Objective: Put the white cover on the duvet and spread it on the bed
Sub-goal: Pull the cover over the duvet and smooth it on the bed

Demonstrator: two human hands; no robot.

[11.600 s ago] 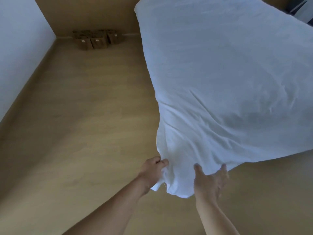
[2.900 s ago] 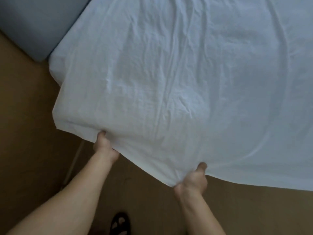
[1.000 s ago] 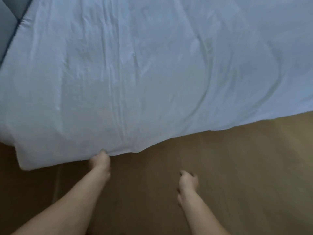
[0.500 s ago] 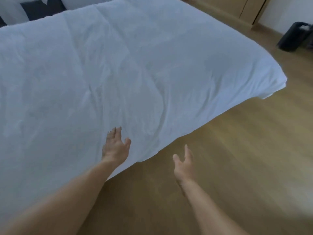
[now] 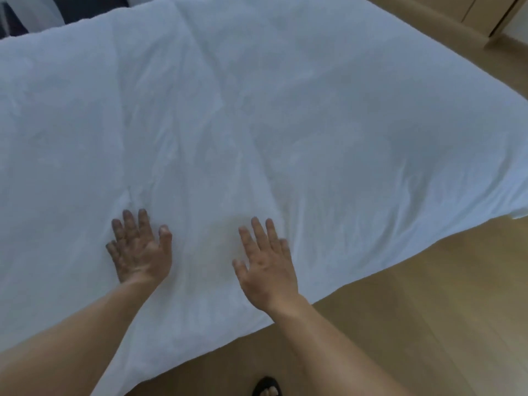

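Note:
The duvet in its white cover point(image 5: 285, 115) lies spread across the bed and fills most of the view, with soft creases running away from me. Its near edge hangs over the bedside just in front of me. My left hand point(image 5: 140, 248) lies flat on the cover near that edge, fingers straight and spread. My right hand point(image 5: 267, 262) lies flat a little to the right, palm down, fingers straight. Neither hand holds any fabric. The bed itself is hidden under the duvet.
Wooden floor point(image 5: 428, 310) runs along the near and right sides of the bed. My foot in a dark sandal point(image 5: 267, 388) shows at the bottom edge. Dark and white pillows point(image 5: 71, 10) sit at the top left. Wooden cabinet doors point(image 5: 471, 12) stand at the top right.
Both hands let go of the duvet's edge, rose and came down flat on the cover. My right hand moved from over the floor onto the duvet. The view swung up over the bed.

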